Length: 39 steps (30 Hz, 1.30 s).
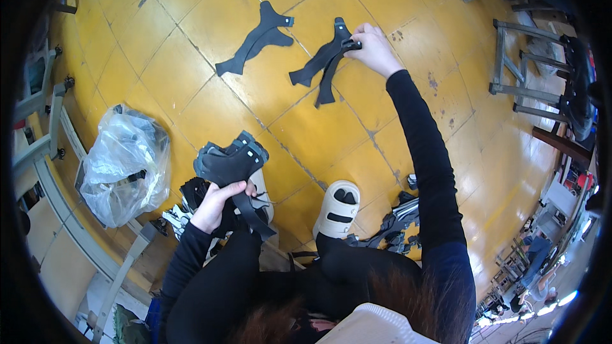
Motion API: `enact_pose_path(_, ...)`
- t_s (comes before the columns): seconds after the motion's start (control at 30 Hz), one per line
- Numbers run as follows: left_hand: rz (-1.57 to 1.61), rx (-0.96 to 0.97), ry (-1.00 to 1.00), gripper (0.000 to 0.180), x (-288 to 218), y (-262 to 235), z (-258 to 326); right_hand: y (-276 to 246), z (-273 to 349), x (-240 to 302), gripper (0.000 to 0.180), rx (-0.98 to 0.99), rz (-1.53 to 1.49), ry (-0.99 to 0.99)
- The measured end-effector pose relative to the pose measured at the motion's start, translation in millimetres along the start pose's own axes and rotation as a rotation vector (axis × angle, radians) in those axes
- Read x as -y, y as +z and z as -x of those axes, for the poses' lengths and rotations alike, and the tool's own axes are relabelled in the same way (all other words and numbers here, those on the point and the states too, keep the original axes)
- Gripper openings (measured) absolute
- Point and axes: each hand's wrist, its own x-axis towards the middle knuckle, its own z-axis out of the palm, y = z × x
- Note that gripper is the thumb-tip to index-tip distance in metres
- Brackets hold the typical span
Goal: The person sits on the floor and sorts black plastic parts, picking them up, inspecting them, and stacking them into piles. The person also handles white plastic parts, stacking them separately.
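On the yellow tiled floor a person sits with legs forward, a white sandal on one foot. A crumpled clear plastic bag lies at the left side. The left hand is closed around a stack of black cut pieces, held near the knee. The right hand reaches far forward and pinches the top end of one black cut piece, which lies on the tiles just beside another flat piece. These pieces look thin, light and soft; they probably bend and hang easily, so a grip at the narrow end or edge seems best.
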Motion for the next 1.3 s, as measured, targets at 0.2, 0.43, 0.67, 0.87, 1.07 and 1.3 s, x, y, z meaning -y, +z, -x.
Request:
enact_pose_path(0.2, -0.035, -0.034, -0.063, 0.026, 6, -11, -4, 41, -28, 0, 0.044, -0.117, 0.042, 0.419)
enact_pose_path(0.43, 0.005, -0.147, -0.050, 0.013, -1, -26, 2, 26, -30, -1, 0.033, 0.107, -0.268, 0.226)
enact_pose_path(0.67, 0.038, -0.258, 0.004, 0.020, -10, -34, 10, -2, -85, 94, 0.034, 0.384, -0.552, -0.217)
enact_pose_path(0.87, 0.106, -0.252, 0.039, 0.014, -12, -30, 9, 85, -128, 108, 0.044, -0.184, -0.104, -0.039)
enact_pose_path(1.07, 0.085, -0.286, 0.008, 0.013, -3, -38, 15, 74, -104, 127, 0.076, -0.185, -0.515, -0.021)
enact_pose_path(1.3, 0.083, -0.276, 0.015, 0.015, -4, -39, 13, 84, -76, 130, 0.083, -0.160, -0.626, 0.071)
